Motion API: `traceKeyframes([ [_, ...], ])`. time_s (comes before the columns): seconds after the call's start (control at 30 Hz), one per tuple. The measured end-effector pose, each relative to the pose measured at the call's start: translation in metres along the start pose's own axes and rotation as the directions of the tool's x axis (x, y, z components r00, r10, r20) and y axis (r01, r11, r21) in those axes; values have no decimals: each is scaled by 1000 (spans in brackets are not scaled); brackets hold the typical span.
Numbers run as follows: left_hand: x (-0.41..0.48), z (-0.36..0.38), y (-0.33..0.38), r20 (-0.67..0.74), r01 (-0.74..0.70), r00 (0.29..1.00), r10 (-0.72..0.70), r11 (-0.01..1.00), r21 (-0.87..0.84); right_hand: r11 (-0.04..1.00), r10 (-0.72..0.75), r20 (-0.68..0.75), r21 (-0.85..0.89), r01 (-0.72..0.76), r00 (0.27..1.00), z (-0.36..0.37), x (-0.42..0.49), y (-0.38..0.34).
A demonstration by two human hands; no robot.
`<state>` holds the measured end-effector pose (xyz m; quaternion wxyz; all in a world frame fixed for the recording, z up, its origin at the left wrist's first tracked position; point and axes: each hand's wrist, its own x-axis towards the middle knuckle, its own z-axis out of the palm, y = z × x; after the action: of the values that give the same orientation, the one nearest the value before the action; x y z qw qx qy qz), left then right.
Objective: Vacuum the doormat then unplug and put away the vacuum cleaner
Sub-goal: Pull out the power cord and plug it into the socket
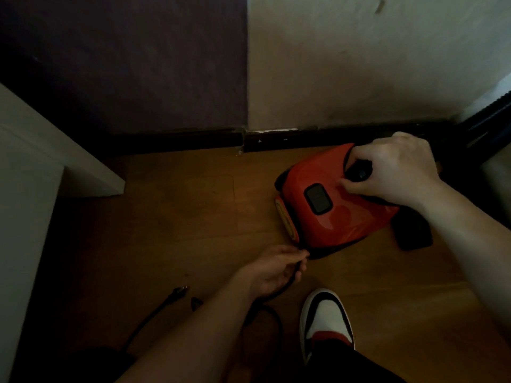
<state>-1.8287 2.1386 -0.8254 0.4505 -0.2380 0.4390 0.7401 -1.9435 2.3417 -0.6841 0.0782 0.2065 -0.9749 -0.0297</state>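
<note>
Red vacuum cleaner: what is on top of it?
The right hand grips a black handle there, beside a black button. The hand covers the rest of the handle.

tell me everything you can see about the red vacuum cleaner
The vacuum cleaner is a canister with a glossy red plastic shell, a dark rounded panel on top, a yellow strip at its left end and black parts underneath. It sits on the wooden floor near the dark skirting board. The right hand grips a black part on top; the left hand pinches its black cord at the near corner.
</note>
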Motion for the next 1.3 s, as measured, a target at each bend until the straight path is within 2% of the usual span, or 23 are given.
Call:
traceKeyframes([
  [0.17,7,-1,-3,-50,-64,997,64,998,19,1000,-2,4,6,1,1000,0,0,0],
  [0.27,14,-12,-8,-225,-89,968,114,989,117,1000,2,8,11,-2,1000,0,-1,0],
  [0.33,18,-25,-4,-333,-123,932,144,989,83,1000,-11,4,5,11,1000,0,-2,0],
  [0.47,14,-44,36,-407,-263,885,227,964,-34,1000,-15,10,-5,15,1000,0,-1,-1],
  [0.53,1,-44,61,-343,-350,877,337,936,25,1000,-9,16,5,9,1000,-1,-1,-1],
  [0.6,-14,-37,80,-167,-400,887,431,897,189,1000,-7,25,12,7,1000,0,-1,0],
  [0.7,-33,-24,89,14,-387,889,457,736,556,1000,-2,58,2,2,998,0,0,1],
  [0.77,-43,-20,86,77,-383,888,453,638,668,1000,3,73,5,-3,997,-2,-1,0],
  [0.83,-52,-21,78,121,-379,901,416,621,687,1000,-1,88,-4,1,996,-4,-1,-2],
  [0.93,-65,-31,62,137,-312,942,306,652,691,1000,-7,133,-22,10,991,-8,0,-2],
  [1.07,-79,-41,56,173,-271,961,217,601,752,992,-91,233,-68,109,968,-10,4,-2],
  [1.2,-99,-55,72,163,-242,969,187,569,786,988,-79,312,-99,115,947,-14,7,-9],
  [1.3,-112,-76,75,137,-238,965,223,527,816,988,-96,259,-93,124,961,-13,3,-25],
])
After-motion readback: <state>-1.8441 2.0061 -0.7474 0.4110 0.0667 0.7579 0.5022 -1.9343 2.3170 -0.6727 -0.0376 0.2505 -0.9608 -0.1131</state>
